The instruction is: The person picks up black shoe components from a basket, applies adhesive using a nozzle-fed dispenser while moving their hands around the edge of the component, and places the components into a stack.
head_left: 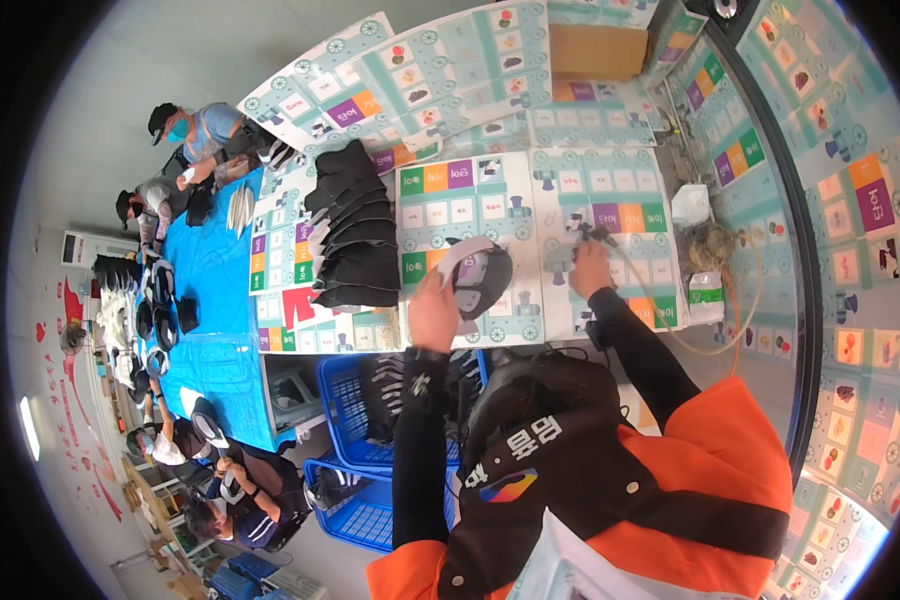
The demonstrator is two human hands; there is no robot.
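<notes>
My left hand grips the white edge of a black-and-white curved piece, which looks like a shoe upper, tilted over the table. Through its openings the printed sheet below shows. My right hand, to the right of it, is closed on a small dark spray gun, with a pale hose trailing from it to the right. The gun and the curved piece are apart. Left of my left hand, a row of overlapping black pieces with pale edges lies on the table.
Printed sheets cover the table and the upright boards around it. Blue baskets with black pieces stand below the front edge. A white cup-like container sits at the right. Several people work along a blue-covered table at the left.
</notes>
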